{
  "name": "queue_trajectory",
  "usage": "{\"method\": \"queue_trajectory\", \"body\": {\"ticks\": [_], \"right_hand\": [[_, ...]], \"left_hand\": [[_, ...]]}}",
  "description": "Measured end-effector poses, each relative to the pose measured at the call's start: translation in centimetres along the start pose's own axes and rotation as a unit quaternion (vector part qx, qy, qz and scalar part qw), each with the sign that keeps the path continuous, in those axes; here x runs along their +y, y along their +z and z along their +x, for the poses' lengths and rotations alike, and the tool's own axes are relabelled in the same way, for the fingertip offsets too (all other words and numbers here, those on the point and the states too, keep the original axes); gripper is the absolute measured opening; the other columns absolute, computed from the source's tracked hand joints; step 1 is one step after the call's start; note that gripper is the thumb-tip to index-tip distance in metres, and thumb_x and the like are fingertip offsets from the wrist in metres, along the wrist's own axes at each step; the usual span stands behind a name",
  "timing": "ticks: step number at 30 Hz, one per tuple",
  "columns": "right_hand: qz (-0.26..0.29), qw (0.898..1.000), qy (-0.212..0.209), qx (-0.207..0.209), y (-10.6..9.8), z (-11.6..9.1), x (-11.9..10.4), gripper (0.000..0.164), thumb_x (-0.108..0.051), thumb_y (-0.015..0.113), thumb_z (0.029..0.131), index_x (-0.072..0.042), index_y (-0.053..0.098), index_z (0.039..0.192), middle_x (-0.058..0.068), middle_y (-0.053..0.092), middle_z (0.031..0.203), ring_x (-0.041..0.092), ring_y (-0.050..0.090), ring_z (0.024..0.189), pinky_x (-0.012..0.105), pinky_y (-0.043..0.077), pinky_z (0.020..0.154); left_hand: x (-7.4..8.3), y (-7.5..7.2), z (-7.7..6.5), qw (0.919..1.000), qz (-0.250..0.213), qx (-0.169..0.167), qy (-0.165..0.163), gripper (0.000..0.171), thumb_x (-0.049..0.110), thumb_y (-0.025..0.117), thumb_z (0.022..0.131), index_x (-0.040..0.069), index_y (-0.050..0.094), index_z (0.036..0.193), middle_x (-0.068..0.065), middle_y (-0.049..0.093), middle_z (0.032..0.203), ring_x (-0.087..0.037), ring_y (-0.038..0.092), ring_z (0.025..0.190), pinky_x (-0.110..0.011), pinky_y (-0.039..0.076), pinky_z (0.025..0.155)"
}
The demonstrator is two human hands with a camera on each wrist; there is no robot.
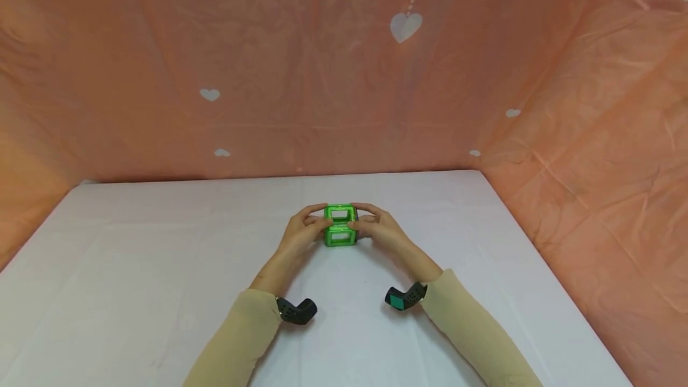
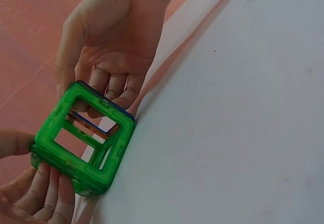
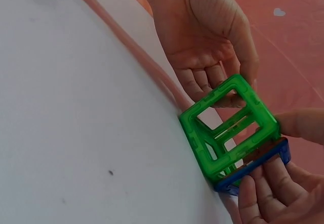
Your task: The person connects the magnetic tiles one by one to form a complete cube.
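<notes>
A small cube of see-through magnetic tiles point(image 1: 340, 227) stands on the white tabletop, with open square windows in its faces. Most of its frames are green; a blue tile point(image 3: 253, 166) forms the side toward my right hand, and an orange edge point(image 2: 93, 127) shows through the window in the left wrist view. My left hand point(image 1: 302, 233) grips the cube's left side, thumb at the front and index finger along the top edge. On the opposite side my right hand point(image 1: 380, 230) holds it likewise, its fingers against the blue tile.
The white-covered table point(image 1: 134, 267) spreads around both arms. An orange-pink curtain point(image 1: 301, 76) with white hearts rises behind the table and along its sides. Black wrist devices point(image 1: 297, 312) sit on both wrists, above the cloth.
</notes>
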State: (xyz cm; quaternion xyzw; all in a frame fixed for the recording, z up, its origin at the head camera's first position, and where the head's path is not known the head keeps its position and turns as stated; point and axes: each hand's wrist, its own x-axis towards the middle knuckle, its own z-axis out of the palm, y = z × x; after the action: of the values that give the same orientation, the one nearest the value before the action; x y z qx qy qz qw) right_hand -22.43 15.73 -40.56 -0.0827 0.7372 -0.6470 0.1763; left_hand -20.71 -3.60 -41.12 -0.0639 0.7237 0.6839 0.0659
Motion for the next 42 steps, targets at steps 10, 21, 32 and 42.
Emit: {"method": "queue_trajectory", "body": {"ticks": [10, 21, 32, 42], "right_hand": [[-0.017, 1.0, -0.008, -0.022, 0.1, -0.2, 0.6, 0.063, -0.012, 0.065, 0.088, -0.008, 0.038, 0.145, -0.001, 0.07, 0.089, 0.008, 0.063, 0.083, 0.027, 0.045, 0.086], [0.003, 0.999, 0.012, -0.04, -0.1, -0.3, 0.7, 0.063, -0.013, 0.065, 0.089, -0.013, 0.038, 0.146, 0.006, 0.07, 0.102, 0.01, 0.063, 0.092, 0.034, 0.04, 0.096], [-0.048, 0.998, -0.025, -0.024, -0.6, -0.1, 0.9, 0.064, -0.017, 0.067, 0.088, -0.01, 0.039, 0.145, 0.008, 0.068, 0.103, 0.012, 0.061, 0.085, 0.028, 0.046, 0.08], [-0.125, 0.989, -0.074, 0.011, -1.7, -0.7, 0.8, 0.059, -0.021, 0.068, 0.088, -0.005, 0.046, 0.141, 0.02, 0.056, 0.126, 0.027, 0.06, 0.109, 0.034, 0.053, 0.083]], "left_hand": [[-0.1, 0.2, 0.1, 0.9995, 0.01, 0.029, 0.001, 0.039, 0.012, 0.062, 0.092, 0.006, 0.058, 0.13, -0.008, 0.07, 0.089, -0.006, 0.059, 0.068, -0.024, 0.051, 0.07], [-0.4, 0.3, 0.2, 0.9994, 0.005, 0.033, 0.009, 0.035, 0.01, 0.061, 0.092, 0.005, 0.06, 0.127, -0.011, 0.07, 0.089, -0.007, 0.059, 0.07, -0.023, 0.052, 0.069], [0.3, -0.5, -0.3, 0.9967, 0.066, 0.032, 0.032, 0.042, 0.025, 0.06, 0.096, 0.006, 0.056, 0.133, -0.018, 0.07, 0.1, -0.015, 0.064, 0.078, -0.031, 0.055, 0.076], [0.7, -1.7, -0.8, 0.9773, 0.197, 0.024, 0.073, 0.047, 0.032, 0.063, 0.093, 0.008, 0.056, 0.133, -0.014, 0.067, 0.105, -0.025, 0.065, 0.09, -0.034, 0.053, 0.075]]}}
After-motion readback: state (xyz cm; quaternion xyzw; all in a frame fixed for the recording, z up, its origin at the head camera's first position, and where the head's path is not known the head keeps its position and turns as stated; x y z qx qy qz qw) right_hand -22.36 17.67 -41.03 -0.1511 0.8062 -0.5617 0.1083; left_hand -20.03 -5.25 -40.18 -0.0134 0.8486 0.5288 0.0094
